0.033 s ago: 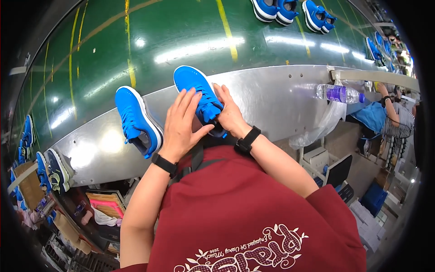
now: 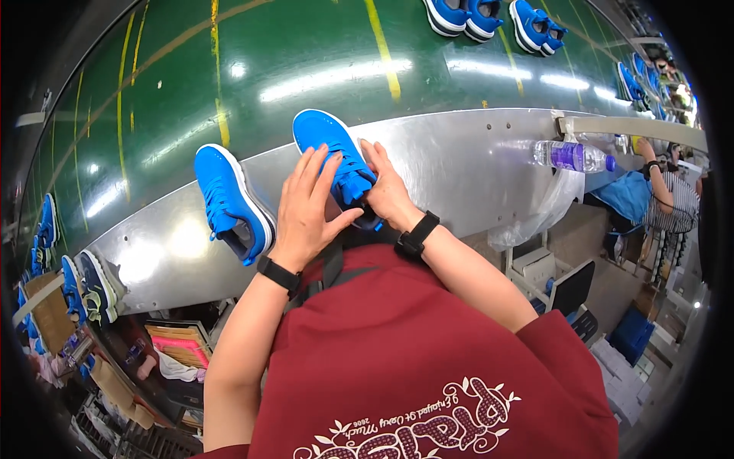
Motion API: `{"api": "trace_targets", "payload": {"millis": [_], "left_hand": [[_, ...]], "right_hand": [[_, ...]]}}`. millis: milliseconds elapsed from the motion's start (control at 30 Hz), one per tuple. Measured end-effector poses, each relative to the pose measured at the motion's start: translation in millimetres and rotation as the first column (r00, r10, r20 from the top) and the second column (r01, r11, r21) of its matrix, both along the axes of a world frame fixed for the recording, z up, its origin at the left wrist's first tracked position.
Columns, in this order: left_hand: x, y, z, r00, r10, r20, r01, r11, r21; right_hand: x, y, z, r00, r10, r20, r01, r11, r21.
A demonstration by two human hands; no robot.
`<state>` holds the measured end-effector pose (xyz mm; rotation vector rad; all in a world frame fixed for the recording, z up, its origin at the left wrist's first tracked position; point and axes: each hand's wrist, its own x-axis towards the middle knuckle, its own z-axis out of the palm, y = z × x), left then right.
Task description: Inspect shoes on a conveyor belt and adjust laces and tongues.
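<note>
A blue sneaker [image 2: 323,131] with a white sole rests between my hands, its toe pointing away over the edge of the green surface. My right hand [image 2: 390,196] is closed around the shoe's right side near the collar, some fingers hidden. On the other side, my left hand [image 2: 302,210] lies along the laces with its fingers stretched out and the thumb apart. Whether the left fingertips touch the upper, I cannot tell. To the left stands a matching blue sneaker [image 2: 229,200], laced, its opening toward me, with no hand on it.
A metal ledge [image 2: 459,164] runs along the green surface [image 2: 283,46] with yellow lines. Pairs of blue shoes [image 2: 483,17] stand at the far right. A water bottle [image 2: 575,157] lies on the ledge's right end. Dark shoes [image 2: 98,287] sit at left. A person [image 2: 673,199] works at right.
</note>
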<state>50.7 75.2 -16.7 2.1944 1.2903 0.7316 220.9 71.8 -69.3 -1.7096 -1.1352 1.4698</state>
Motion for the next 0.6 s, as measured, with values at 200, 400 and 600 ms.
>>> {"api": "trace_targets", "payload": {"millis": [200,400,600], "left_hand": [[-1,-7,-18,0.977,-0.105,-0.185,0.111,0.994,0.025],[1,-26,-28,0.987,0.144,0.076,-0.127,0.973,-0.193],[12,-24,-46,0.975,0.184,0.127,-0.136,0.939,-0.317]], "right_hand": [[-5,-13,2,0.999,-0.002,-0.033,0.003,0.999,0.050],[19,-22,31,0.937,-0.018,-0.348,0.058,0.993,0.107],[6,-17,47,0.997,-0.026,0.066,0.008,0.967,0.254]]}}
